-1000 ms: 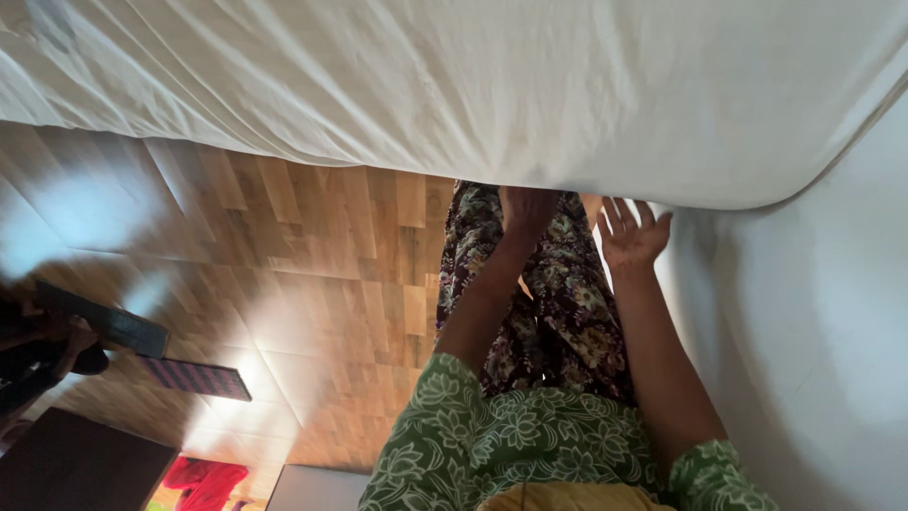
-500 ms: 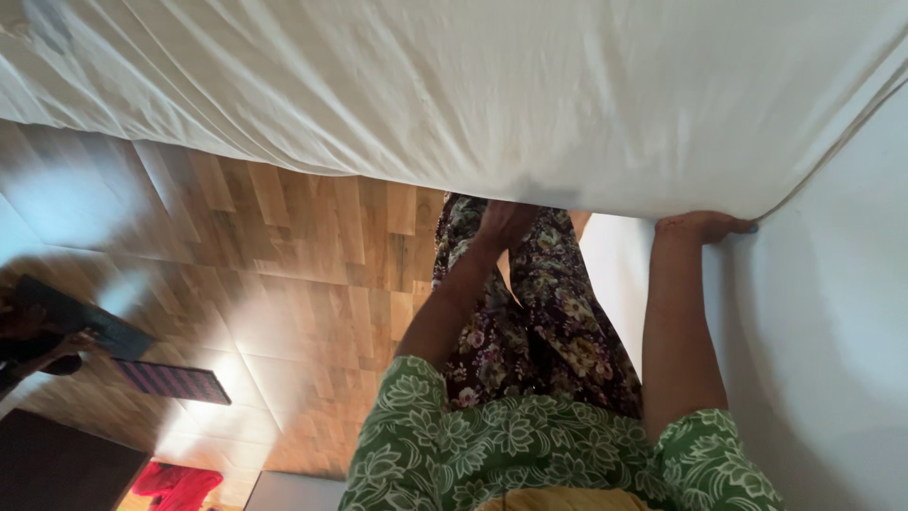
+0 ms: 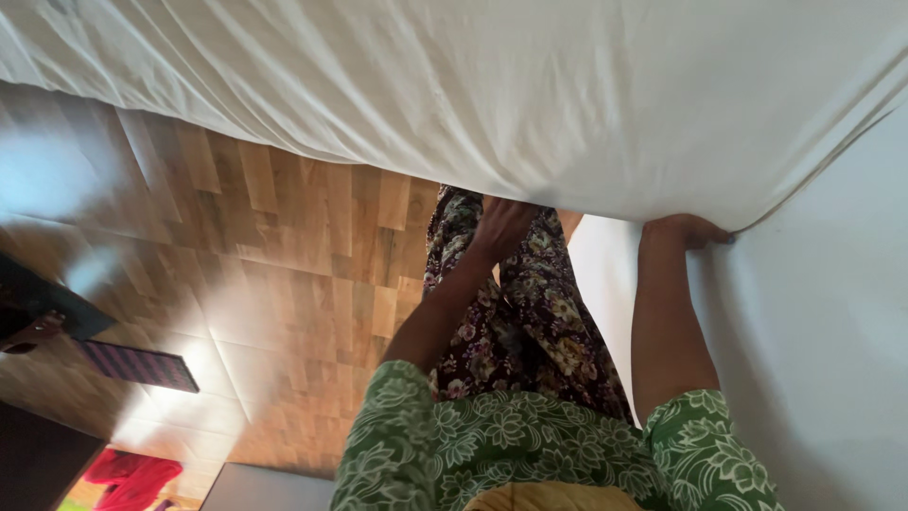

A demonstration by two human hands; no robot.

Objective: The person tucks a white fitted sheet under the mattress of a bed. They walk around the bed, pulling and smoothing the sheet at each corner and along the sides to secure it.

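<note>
Up top, the sheet [image 3: 530, 95] covered the bed. Left hand [image 3: 501, 222] gripped its lower edge mid-frame, right hand [image 3: 686, 230] curled on the corner by the wall [image 3: 823, 331].

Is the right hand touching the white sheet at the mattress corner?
Touching. The head view shows the right hand pressed up against the white sheet at the corner beside the wall, with no gap visible.

Sheet [image 3: 530, 85]: plain white, creased. Floor [image 3: 284, 246]: wood planks in mixed tan and brown. Top [image 3: 511, 445]: green with white flower outlines. Trousers [image 3: 530, 312]: dark purple with pale floral print. Wall [image 3: 823, 312]: white. Cloth [image 3: 132, 473]: red. Mat [image 3: 142, 366]: dark with purple dotted grid.
</note>
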